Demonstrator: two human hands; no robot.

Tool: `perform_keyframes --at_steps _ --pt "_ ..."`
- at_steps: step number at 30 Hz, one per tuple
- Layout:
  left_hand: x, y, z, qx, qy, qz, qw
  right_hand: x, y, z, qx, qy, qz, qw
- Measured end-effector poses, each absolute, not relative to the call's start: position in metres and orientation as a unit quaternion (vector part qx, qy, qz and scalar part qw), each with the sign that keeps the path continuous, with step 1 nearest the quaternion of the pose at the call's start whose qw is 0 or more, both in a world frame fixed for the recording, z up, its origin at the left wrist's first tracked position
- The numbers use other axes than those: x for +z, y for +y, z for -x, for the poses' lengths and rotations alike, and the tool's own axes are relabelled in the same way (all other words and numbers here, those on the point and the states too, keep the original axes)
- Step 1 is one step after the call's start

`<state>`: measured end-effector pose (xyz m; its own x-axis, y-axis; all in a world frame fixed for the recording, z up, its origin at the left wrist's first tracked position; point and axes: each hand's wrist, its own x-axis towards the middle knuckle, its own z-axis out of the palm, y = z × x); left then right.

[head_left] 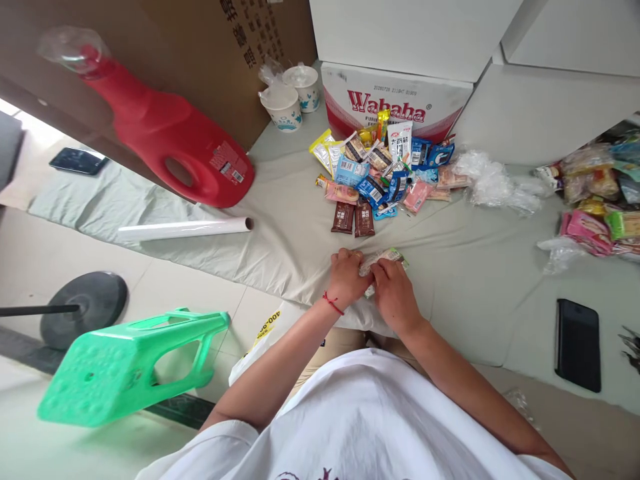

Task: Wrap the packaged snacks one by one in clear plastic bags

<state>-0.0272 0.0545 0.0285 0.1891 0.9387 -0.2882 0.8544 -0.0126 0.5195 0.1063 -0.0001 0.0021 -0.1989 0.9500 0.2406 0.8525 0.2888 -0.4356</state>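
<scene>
Both my hands meet over a small snack packet [395, 255] in clear and green wrapping at the near edge of the cloth-covered table. My left hand [349, 272], with a red string bracelet at the wrist, has its fingers curled on the packet's left side. On its right side, my right hand [395, 287] pinches the wrapping. My fingers cover much of the packet. Just beyond lie two brown snack packets [343, 218], side by side. Behind them is a heap of wrapped snacks [373, 170] in blue, yellow, pink and white.
A Wahaba-printed carton [395, 100] stands behind the heap. Crumpled clear plastic [493, 180] and more snacks [593, 227] lie right, near a black phone [579, 345]. Leftward are paper cups [283, 110], a red jug [180, 143], a white roll [187, 229] and a green stool [107, 367].
</scene>
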Motion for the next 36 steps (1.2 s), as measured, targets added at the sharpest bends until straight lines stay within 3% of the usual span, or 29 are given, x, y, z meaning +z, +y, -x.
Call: perform_keyframes --at_steps 5,9,13,19,28,32,36 --pt "0.044 0.032 0.023 0.072 0.626 -0.714 0.307 0.012 -0.035 -0.114 0.217 -0.691 0.583 0.368" --pt "0.044 0.002 0.004 0.127 0.61 -0.762 0.178 0.022 -0.053 -0.118 0.442 -0.478 0.584 0.486" --pt "0.024 -0.019 -0.012 0.184 0.526 -0.819 0.135 0.022 -0.056 -0.125 0.58 -0.296 0.558 0.514" --pt "0.004 -0.03 -0.011 0.41 0.392 -0.762 0.312 0.014 -0.051 -0.133 0.493 -0.382 0.655 0.428" --pt "0.008 -0.028 0.007 0.456 0.35 -0.609 0.546 -0.002 -0.043 -0.144 0.548 -0.385 0.601 0.435" --pt "0.002 -0.018 0.033 0.442 0.407 -0.619 0.506 0.002 -0.052 -0.192 0.488 -0.339 0.621 0.511" --pt "-0.012 -0.001 0.078 0.424 0.521 -0.648 0.358 0.025 -0.053 -0.314 0.199 -0.262 0.641 0.694"
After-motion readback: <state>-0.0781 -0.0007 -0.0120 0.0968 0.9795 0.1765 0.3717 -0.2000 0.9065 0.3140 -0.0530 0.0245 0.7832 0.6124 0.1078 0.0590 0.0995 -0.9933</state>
